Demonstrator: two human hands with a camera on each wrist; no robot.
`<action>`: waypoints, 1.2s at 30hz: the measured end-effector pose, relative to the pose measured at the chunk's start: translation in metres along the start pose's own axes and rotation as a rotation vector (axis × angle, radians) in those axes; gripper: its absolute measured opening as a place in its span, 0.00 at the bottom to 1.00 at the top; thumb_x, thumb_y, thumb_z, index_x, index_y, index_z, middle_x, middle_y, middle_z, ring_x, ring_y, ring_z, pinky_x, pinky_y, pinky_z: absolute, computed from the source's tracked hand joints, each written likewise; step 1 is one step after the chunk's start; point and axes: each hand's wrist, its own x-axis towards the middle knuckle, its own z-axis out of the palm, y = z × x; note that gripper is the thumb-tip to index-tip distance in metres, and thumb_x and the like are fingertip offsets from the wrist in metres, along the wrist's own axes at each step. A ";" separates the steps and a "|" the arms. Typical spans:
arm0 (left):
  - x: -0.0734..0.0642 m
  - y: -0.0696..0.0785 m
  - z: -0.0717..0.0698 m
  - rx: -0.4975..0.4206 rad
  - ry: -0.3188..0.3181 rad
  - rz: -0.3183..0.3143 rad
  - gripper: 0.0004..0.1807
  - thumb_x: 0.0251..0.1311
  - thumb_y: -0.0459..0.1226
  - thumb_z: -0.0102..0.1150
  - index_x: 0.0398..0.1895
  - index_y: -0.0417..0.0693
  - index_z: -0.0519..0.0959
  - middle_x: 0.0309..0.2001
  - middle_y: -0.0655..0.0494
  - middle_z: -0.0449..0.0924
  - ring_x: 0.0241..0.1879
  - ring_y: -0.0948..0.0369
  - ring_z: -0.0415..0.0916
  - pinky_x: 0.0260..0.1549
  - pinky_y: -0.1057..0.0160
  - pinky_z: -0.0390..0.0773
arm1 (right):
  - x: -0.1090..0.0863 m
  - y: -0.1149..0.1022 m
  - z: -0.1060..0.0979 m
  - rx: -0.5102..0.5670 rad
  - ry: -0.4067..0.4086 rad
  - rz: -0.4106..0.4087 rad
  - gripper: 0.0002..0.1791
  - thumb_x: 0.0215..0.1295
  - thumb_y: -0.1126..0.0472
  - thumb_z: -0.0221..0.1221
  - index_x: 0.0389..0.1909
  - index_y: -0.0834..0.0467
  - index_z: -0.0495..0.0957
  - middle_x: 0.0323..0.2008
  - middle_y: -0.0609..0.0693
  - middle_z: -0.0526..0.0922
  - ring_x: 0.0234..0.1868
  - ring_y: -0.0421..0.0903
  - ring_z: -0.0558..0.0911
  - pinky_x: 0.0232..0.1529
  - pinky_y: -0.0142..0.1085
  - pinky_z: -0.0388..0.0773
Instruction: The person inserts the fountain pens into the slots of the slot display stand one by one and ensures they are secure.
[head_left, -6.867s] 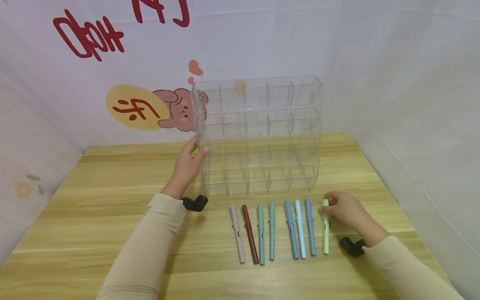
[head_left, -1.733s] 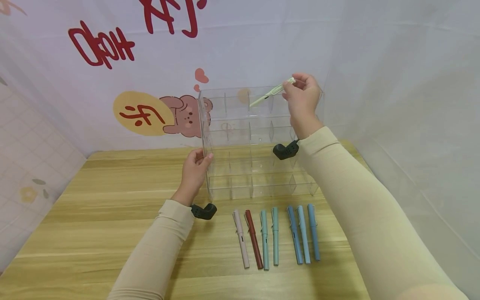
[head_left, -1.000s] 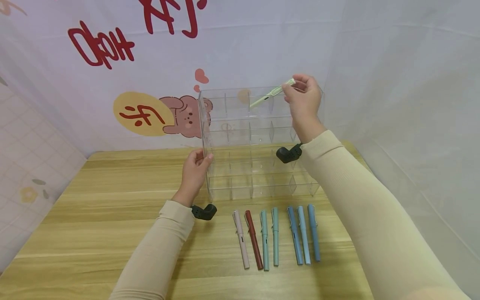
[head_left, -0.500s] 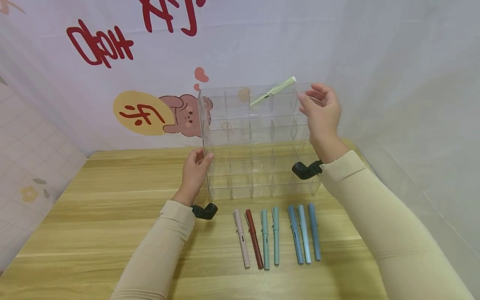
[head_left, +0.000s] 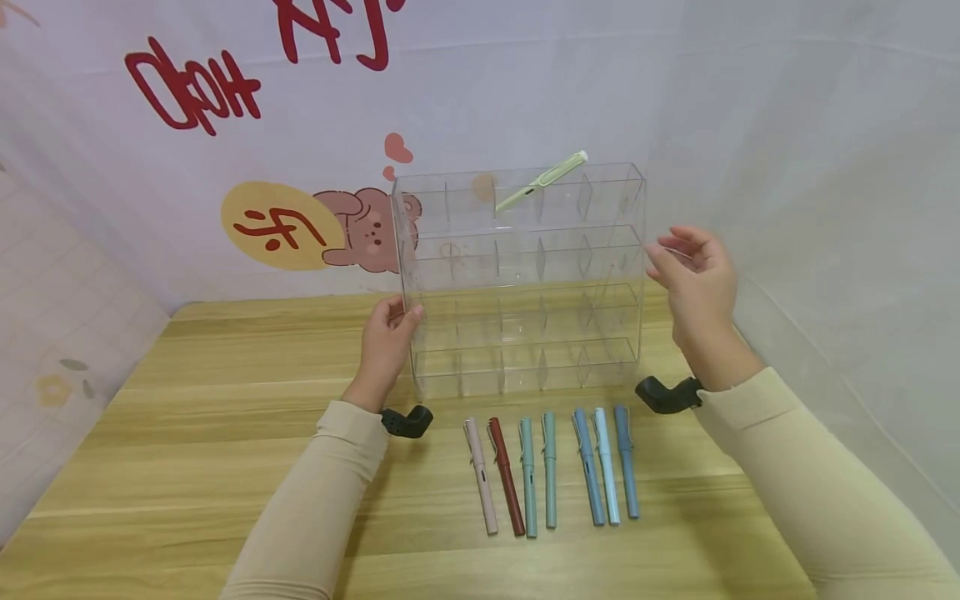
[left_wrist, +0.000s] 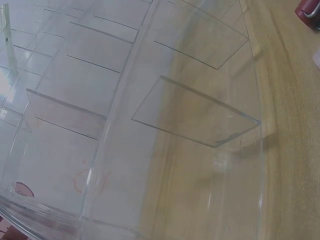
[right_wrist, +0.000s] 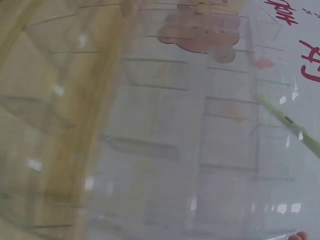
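Observation:
A clear acrylic rack with divided tiers (head_left: 480, 380) stands upright on the table. My left hand (head_left: 385, 350) grips its left side edge, thumb in front and fingers behind. A pale green fountain pen (head_left: 553, 172) leans diagonally in the top tier, its capped end sticking out above the rim to the upper right. In the right wrist view the same pen (right_wrist: 292, 126) slants across the top compartments. My right hand (head_left: 701, 292) hovers off the rack's right side, fingers loosely bent and holding nothing.
Before the rack lie a pinkish pen (head_left: 482, 477), a dark red pen (head_left: 507, 477), two teal pens (head_left: 529, 479) and several blue ones (head_left: 588, 467) on the wooden table (head_left: 247, 367). A printed white curtain (head_left: 525, 92) hangs behind.
My right hand took the pale green pen from the table, set it in the top tier and let go. Now it has drawn away right and down. My left hand stays on the rack.

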 end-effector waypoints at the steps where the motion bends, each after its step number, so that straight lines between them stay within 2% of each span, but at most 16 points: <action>1: 0.000 0.000 0.000 -0.001 -0.001 0.000 0.25 0.69 0.45 0.54 0.63 0.40 0.67 0.61 0.45 0.70 0.60 0.53 0.70 0.59 0.51 0.69 | -0.002 0.003 -0.006 -0.008 -0.002 0.019 0.15 0.60 0.70 0.63 0.46 0.56 0.73 0.43 0.49 0.75 0.44 0.41 0.77 0.37 0.25 0.79; 9: 0.000 0.000 0.000 0.000 -0.001 -0.002 0.26 0.69 0.45 0.54 0.63 0.40 0.67 0.60 0.45 0.70 0.60 0.53 0.70 0.59 0.51 0.69 | -0.024 0.031 -0.052 -0.118 -0.065 0.136 0.14 0.63 0.66 0.62 0.47 0.54 0.71 0.44 0.46 0.73 0.44 0.37 0.76 0.40 0.23 0.78; 14: 0.000 0.000 0.000 -0.005 0.001 -0.002 0.26 0.68 0.45 0.54 0.63 0.39 0.67 0.60 0.44 0.70 0.60 0.53 0.70 0.59 0.52 0.69 | -0.038 0.048 -0.072 -0.191 -0.102 0.180 0.12 0.64 0.64 0.61 0.45 0.51 0.71 0.44 0.45 0.73 0.43 0.36 0.77 0.40 0.23 0.78; 18: -0.002 0.002 0.000 -0.008 0.005 0.005 0.25 0.69 0.44 0.54 0.63 0.39 0.67 0.60 0.44 0.70 0.60 0.52 0.70 0.58 0.52 0.69 | -0.047 0.060 -0.082 -0.334 -0.150 0.219 0.12 0.66 0.61 0.60 0.48 0.52 0.71 0.45 0.43 0.74 0.42 0.31 0.77 0.41 0.23 0.77; 20: -0.002 0.002 0.000 -0.007 0.005 0.006 0.25 0.69 0.44 0.53 0.63 0.39 0.66 0.60 0.44 0.70 0.60 0.52 0.70 0.59 0.52 0.69 | -0.051 0.065 -0.086 -0.429 -0.189 0.235 0.15 0.67 0.59 0.59 0.52 0.57 0.70 0.46 0.44 0.74 0.42 0.29 0.77 0.42 0.24 0.78; 23: -0.002 0.003 0.000 -0.008 0.003 0.009 0.25 0.69 0.44 0.53 0.63 0.39 0.66 0.60 0.43 0.70 0.60 0.52 0.70 0.59 0.52 0.69 | -0.056 0.073 -0.089 -0.546 -0.236 0.260 0.24 0.68 0.57 0.58 0.58 0.67 0.67 0.50 0.50 0.74 0.40 0.26 0.77 0.43 0.27 0.79; 25: -0.002 0.002 0.001 -0.010 0.003 0.009 0.25 0.69 0.44 0.53 0.63 0.39 0.66 0.60 0.43 0.70 0.60 0.52 0.70 0.59 0.52 0.69 | -0.059 0.078 -0.091 -0.579 -0.260 0.286 0.27 0.69 0.57 0.57 0.61 0.71 0.65 0.53 0.57 0.73 0.39 0.26 0.76 0.43 0.28 0.79; 30: -0.001 0.002 0.001 -0.015 0.004 0.005 0.25 0.69 0.44 0.54 0.63 0.39 0.66 0.60 0.44 0.70 0.60 0.53 0.70 0.58 0.53 0.69 | -0.064 0.087 -0.091 -0.614 -0.321 0.327 0.26 0.69 0.60 0.55 0.61 0.73 0.64 0.58 0.68 0.70 0.37 0.27 0.76 0.43 0.30 0.79; 36: 0.000 0.000 0.001 -0.025 -0.003 0.005 0.26 0.68 0.44 0.54 0.64 0.38 0.66 0.60 0.44 0.70 0.60 0.53 0.70 0.59 0.53 0.69 | -0.070 0.095 -0.091 -0.663 -0.405 0.378 0.25 0.68 0.64 0.55 0.61 0.74 0.64 0.58 0.72 0.70 0.41 0.36 0.78 0.41 0.31 0.80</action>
